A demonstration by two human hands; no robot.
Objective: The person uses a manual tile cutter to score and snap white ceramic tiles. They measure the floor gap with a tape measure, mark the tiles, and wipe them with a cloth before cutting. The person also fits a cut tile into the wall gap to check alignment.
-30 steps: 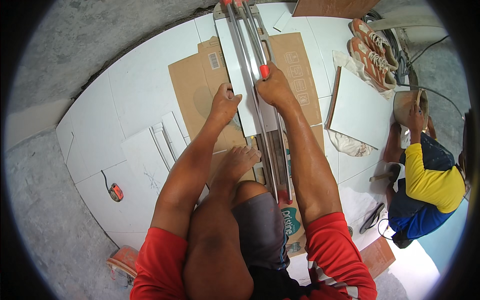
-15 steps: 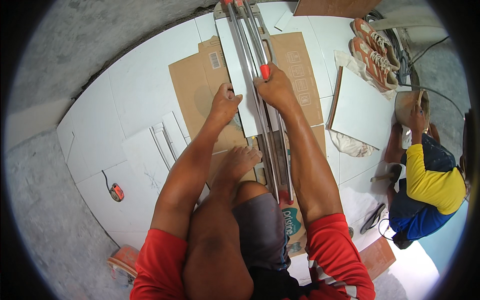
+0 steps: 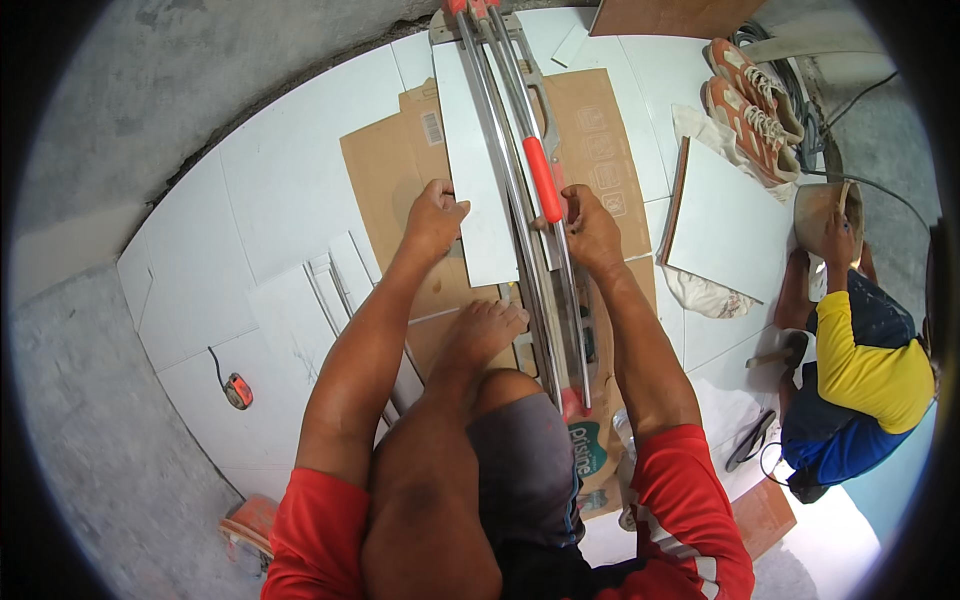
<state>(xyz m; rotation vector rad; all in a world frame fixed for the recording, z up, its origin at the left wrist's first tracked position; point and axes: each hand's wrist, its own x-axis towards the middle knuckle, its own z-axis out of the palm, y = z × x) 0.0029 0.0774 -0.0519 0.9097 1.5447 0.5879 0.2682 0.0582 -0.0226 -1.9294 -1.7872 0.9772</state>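
Observation:
A tile cutter with steel rails and a red handle lies lengthways on cardboard. A long white tile piece is on it, and more white tile shows right of the dark gap along the rails. My left hand has its fingers closed on the left piece's edge. My right hand is curled beside the red handle, off its grip, thumb reaching toward the rails; what its fingers hold is partly hidden. My bare foot rests left of the cutter's lower end.
White tile strips and a tape measure lie left. At right are a tile slab on cloth, shoes, cables, and a crouching person with a hand on a bucket. A brown board stands behind.
My right hand has let go of the red handle and moved down and right. My left hand has moved left and toward me with the tile piece, and a gap has opened along the rails.

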